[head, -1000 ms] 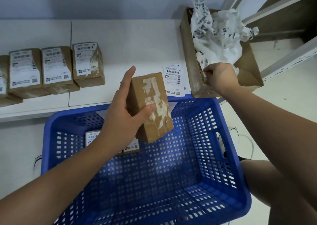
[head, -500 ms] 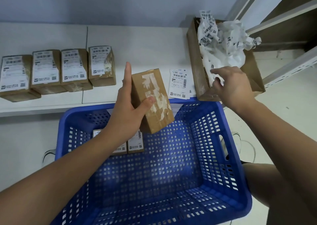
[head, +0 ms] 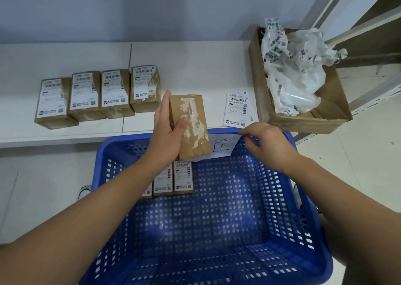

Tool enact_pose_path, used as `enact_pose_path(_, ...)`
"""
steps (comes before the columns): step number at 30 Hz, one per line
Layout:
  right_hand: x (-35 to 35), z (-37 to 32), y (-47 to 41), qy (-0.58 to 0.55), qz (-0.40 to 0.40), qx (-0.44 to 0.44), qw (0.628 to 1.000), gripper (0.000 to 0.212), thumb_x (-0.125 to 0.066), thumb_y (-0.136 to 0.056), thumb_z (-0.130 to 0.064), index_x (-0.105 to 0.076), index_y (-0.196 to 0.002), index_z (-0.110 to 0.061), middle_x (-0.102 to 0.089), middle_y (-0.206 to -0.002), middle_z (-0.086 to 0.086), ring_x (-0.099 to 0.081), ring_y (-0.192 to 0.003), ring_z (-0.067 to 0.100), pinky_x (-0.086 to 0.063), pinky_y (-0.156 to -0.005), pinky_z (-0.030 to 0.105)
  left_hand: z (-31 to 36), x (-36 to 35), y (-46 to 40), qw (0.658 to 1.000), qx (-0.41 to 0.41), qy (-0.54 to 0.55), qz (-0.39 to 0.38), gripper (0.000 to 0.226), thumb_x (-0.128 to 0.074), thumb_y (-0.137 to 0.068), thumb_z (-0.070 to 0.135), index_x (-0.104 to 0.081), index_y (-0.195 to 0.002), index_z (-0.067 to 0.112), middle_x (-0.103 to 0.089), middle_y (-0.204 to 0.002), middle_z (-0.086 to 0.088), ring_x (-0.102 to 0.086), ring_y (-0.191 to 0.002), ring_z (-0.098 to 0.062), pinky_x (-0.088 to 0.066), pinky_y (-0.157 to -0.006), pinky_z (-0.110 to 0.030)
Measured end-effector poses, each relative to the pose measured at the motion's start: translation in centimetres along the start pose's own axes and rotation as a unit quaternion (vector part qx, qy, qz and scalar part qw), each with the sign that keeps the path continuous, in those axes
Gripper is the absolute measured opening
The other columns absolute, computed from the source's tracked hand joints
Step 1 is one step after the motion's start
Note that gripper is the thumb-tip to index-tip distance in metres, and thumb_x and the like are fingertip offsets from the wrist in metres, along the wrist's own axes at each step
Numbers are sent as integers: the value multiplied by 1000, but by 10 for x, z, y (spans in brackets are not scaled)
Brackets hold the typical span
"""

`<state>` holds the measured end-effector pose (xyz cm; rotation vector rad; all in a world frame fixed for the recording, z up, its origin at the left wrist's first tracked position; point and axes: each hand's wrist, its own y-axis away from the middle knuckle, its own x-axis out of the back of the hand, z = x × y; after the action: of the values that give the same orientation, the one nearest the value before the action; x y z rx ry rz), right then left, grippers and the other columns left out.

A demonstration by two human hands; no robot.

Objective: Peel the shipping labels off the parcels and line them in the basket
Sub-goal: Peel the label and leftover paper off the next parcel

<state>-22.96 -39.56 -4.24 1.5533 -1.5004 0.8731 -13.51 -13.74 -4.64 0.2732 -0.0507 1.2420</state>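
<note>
My left hand grips a brown parcel above the far rim of the blue basket. Its label is gone and only white torn scraps remain on its face. My right hand hovers over the basket's far right corner with loosely curled fingers and holds nothing. Inside the basket, against the far wall, stand labelled parcels, partly hidden by my left forearm. Several labelled parcels stand in a row on the white shelf at the left.
A cardboard box full of crumpled peeled labels sits at the right of the shelf. One flat label lies beside it. A white paper sign hangs on the basket's far wall. A metal rack stands at the far right.
My right hand has left the box of peeled labels and come down and left over the basket's far rim. My left hand keeps holding the stripped parcel.
</note>
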Motion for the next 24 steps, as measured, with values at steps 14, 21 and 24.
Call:
enact_pose_path(14,-49,42,-43,6,-25,-52,998,44,-51,-102,-6,-51,-145,-7,-44,-156,11,-40,-144,28,-26,-117,27,-32,-34,-139,984,141,45,99,51,-49,-110,23,-28,-156,28,-61,-133,-3,-68,-109,-23,-62,-89,-45)
enact_pose_path(21,-68,57,-46,36,-53,-25,998,53,-45,-105,-6,-29,-156,-1,-23,-165,17,-14,-156,30,-5,-118,24,-44,-29,-160,986,98,-59,121,43,-46,-110,29,-44,-152,22,-63,-135,0,-62,-120,-22,-53,-106,-47)
enact_pose_path(24,-73,58,-43,59,-81,-13,995,56,-42,-106,-4,-21,-159,-3,-15,-168,14,-7,-157,28,-1,-117,23,-40,-29,-158,987,81,-85,110,46,-43,-111,35,-42,-154,21,-58,-142,1,-57,-125,-18,-47,-112,-40)
